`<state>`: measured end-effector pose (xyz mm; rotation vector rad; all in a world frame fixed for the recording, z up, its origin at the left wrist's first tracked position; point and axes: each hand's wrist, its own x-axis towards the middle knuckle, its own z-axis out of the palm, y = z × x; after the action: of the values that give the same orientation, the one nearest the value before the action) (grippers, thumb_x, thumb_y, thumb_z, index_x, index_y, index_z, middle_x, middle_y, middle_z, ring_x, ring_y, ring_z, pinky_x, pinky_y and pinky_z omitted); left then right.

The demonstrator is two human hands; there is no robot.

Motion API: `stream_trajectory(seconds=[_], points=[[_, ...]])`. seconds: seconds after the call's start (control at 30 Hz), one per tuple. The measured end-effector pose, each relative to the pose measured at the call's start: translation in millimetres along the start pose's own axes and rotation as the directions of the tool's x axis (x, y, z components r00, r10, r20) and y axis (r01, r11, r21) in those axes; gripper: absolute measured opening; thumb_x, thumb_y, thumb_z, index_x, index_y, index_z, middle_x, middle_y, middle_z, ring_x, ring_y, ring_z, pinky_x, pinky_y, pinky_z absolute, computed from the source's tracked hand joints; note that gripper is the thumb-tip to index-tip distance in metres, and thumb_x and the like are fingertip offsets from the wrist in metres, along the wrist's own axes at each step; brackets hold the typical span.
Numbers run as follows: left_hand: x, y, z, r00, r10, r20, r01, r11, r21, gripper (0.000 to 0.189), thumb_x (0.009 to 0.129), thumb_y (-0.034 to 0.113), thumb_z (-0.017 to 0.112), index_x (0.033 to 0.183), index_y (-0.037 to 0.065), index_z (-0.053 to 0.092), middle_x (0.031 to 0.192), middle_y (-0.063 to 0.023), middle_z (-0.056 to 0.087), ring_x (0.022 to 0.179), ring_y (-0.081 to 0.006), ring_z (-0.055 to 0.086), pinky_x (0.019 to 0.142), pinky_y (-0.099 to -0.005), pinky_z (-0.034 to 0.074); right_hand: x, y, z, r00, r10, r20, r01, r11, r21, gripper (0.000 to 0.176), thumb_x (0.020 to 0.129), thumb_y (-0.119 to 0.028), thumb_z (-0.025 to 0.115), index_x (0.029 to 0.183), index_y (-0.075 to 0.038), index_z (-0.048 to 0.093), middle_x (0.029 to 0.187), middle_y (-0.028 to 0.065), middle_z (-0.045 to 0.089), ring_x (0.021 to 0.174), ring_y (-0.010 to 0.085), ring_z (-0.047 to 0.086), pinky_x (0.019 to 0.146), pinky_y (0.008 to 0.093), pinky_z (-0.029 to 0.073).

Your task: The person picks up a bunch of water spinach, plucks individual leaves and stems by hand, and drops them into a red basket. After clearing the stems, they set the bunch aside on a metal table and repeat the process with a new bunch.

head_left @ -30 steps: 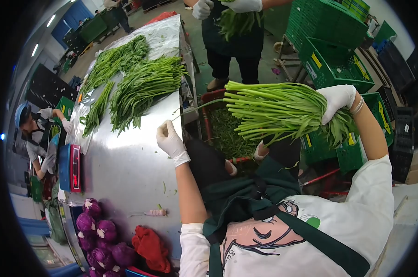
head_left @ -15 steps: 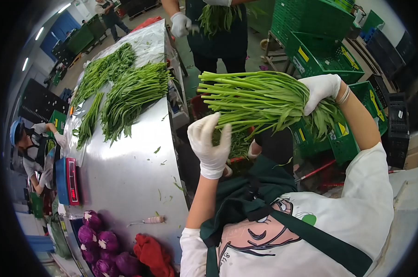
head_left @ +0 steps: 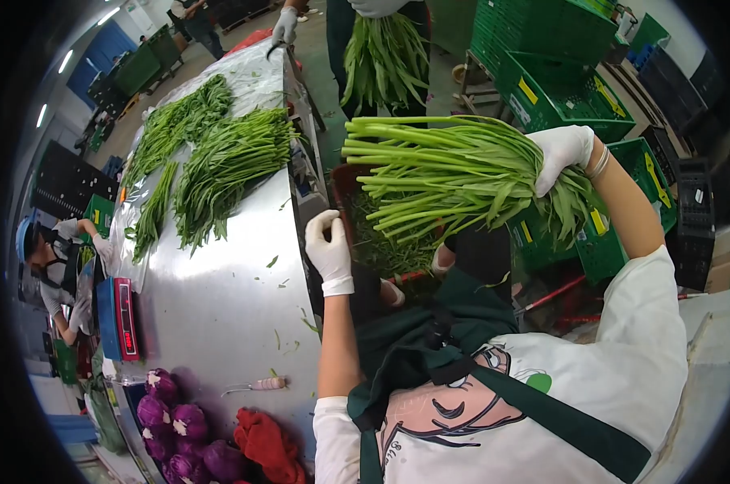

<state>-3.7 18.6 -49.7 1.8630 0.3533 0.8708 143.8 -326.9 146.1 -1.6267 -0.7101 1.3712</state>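
Observation:
My right hand (head_left: 560,155), in a white glove, is closed around the leafy end of a bunch of long-stemmed leafy greens (head_left: 450,173). The bunch is held up sideways, its cut stem ends pointing left. My left hand (head_left: 329,252), also gloved, is apart from the stems, beside the table edge. Its fingers curl toward the thumb in a pinch; whether anything small is between them cannot be seen. Below the bunch, loose green trimmings (head_left: 397,250) lie in a container near my feet.
More greens (head_left: 232,173) lie on the metal table (head_left: 220,298), with a hooked knife (head_left: 256,385), red cloth (head_left: 266,445), purple cabbages (head_left: 189,423) and a scale (head_left: 119,319). Green crates (head_left: 571,97) stand right. A co-worker (head_left: 381,56) opposite holds greens; another person (head_left: 58,266) is at left.
My left hand has moved left and away from the stems, its fingers curling in. The bunch in my right hand has risen slightly. The co-worker's greens hang lower and their other hand has shifted left.

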Motion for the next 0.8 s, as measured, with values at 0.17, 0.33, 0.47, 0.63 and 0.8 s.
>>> stream_trajectory(seconds=[0.17, 0.33, 0.47, 0.63, 0.8], points=[[-20, -6, 39, 0.764, -0.276, 0.584, 0.620, 0.567, -0.543, 0.027, 0.092, 0.014, 0.049, 0.116, 0.002, 0.056, 0.115, -0.0081, 0.059, 0.106, -0.0173, 0.056, 0.092, -0.0290, 0.044, 4, -13, 8, 0.996, -0.068, 0.059, 0.066, 0.997, 0.044, 0.073, 0.064, 0.000, 0.076, 0.129, 0.003, 0.044, 0.120, 0.0109, 0.058, 0.103, 0.0147, 0.055, 0.092, 0.0314, 0.045], [-25, 82, 46, 0.565, 0.287, 0.774, 0.823, -0.264, -0.503, 0.044, 0.092, 0.022, 0.047, 0.132, 0.003, 0.041, 0.132, -0.0131, 0.047, 0.121, -0.0238, 0.046, 0.102, -0.0391, 0.038, 15, -14, 7, 0.996, -0.038, 0.075, 0.038, 0.999, 0.004, 0.072, 0.064, 0.001, 0.075, 0.129, 0.003, 0.043, 0.118, 0.0103, 0.059, 0.102, 0.0143, 0.056, 0.090, 0.0306, 0.047], [-38, 74, 47, 0.692, 0.212, 0.690, 0.690, 0.087, -0.719, 0.049, 0.087, 0.040, 0.048, 0.127, 0.011, 0.044, 0.121, -0.0062, 0.049, 0.109, -0.0233, 0.046, 0.092, -0.0403, 0.036, 16, -5, 4, 0.999, -0.001, 0.033, -0.002, 0.998, 0.070, 0.069, 0.064, 0.002, 0.074, 0.127, 0.003, 0.045, 0.115, 0.0096, 0.060, 0.100, 0.0142, 0.057, 0.088, 0.0299, 0.047], [-12, 76, -2, 0.576, 0.071, 0.814, 0.774, -0.368, -0.516, 0.013, 0.087, 0.023, 0.052, 0.095, 0.012, 0.050, 0.070, 0.0047, 0.043, 0.057, -0.0105, 0.039, 0.050, -0.0266, 0.032, 6, 2, 0, 0.999, -0.048, -0.018, 0.050, 0.992, 0.115, 0.067, 0.064, 0.002, 0.074, 0.125, 0.003, 0.047, 0.115, 0.0107, 0.060, 0.099, 0.0150, 0.058, 0.087, 0.0308, 0.048], [1, 47, -26, 0.743, -0.052, 0.667, 0.570, -0.474, -0.671, 0.014, 0.091, 0.022, 0.048, 0.082, 0.012, 0.043, 0.062, 0.0039, 0.028, 0.047, -0.0079, 0.024, 0.041, -0.0235, 0.020, -4, 5, -8, 0.996, 0.010, -0.091, 0.001, 0.994, 0.111, 0.077, 0.059, -0.003, 0.080, 0.128, 0.004, 0.046, 0.120, 0.0125, 0.058, 0.106, 0.0177, 0.055, 0.094, 0.0326, 0.044]])
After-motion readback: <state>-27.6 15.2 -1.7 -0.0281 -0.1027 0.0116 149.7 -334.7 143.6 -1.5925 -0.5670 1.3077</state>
